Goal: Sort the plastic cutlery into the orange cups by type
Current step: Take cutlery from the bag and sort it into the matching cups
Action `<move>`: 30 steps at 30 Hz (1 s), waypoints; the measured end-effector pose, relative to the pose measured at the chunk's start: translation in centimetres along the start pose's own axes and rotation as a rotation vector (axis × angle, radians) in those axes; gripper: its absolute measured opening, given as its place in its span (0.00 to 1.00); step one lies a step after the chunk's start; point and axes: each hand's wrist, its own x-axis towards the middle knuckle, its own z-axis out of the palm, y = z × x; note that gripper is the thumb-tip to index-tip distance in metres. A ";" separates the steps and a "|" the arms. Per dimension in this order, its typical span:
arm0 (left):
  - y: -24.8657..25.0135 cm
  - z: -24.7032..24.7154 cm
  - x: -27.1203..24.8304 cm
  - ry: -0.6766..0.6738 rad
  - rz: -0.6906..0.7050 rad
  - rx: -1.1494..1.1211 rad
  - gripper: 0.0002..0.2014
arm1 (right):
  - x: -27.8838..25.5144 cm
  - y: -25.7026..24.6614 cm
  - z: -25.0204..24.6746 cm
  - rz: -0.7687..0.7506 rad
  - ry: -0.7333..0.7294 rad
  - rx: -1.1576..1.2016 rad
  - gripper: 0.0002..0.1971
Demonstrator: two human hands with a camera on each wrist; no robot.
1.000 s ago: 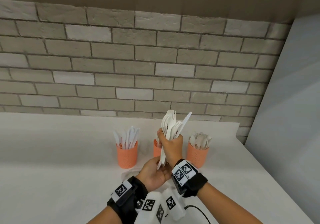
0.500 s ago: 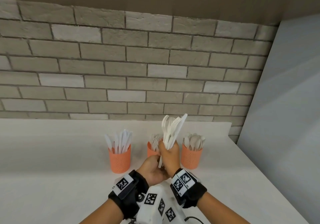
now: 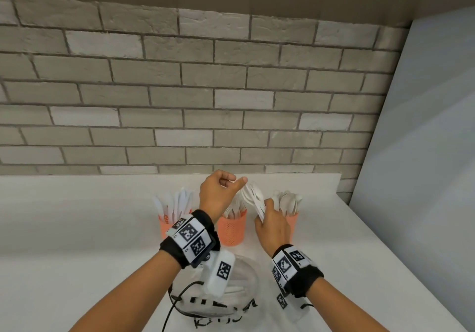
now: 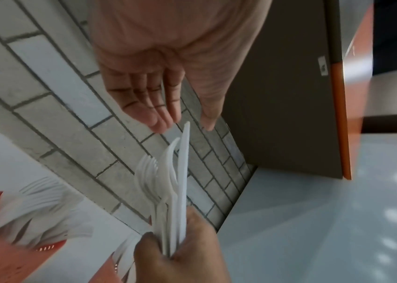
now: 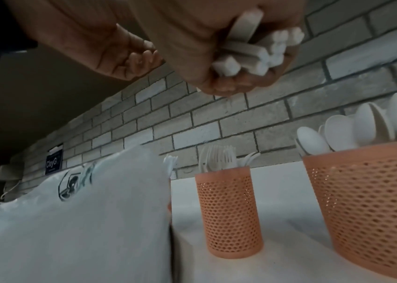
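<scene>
The left hand (image 4: pixel 158 90) hovers just above the bundle of cutlery (image 4: pixel 173 183), fingers loosely extended and apart from the thumb, holding nothing. The bundle stands roughly upright, its knife tip pointing into that gap. The right hand (image 3: pixel 273 225) clamps its handles, above the middle orange cup (image 3: pixel 231 231) and the spoon cup (image 3: pixel 293 222).
</scene>
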 end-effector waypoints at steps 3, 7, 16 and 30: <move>-0.4 1.2 0.1 0.008 -0.019 0.077 0.12 | -0.2 0.1 0.1 -0.015 0.007 -0.028 0.11; -0.8 1.9 0.1 0.034 0.009 0.129 0.12 | -0.3 0.3 0.2 -0.020 0.012 -0.045 0.10; 2.0 -1.9 3.2 0.105 0.050 -0.058 0.04 | -0.6 2.4 1.6 -0.017 -0.087 0.060 0.09; -6.1 -12.1 7.7 0.162 0.305 0.513 0.11 | 0.2 1.3 1.2 0.317 -0.624 1.057 0.18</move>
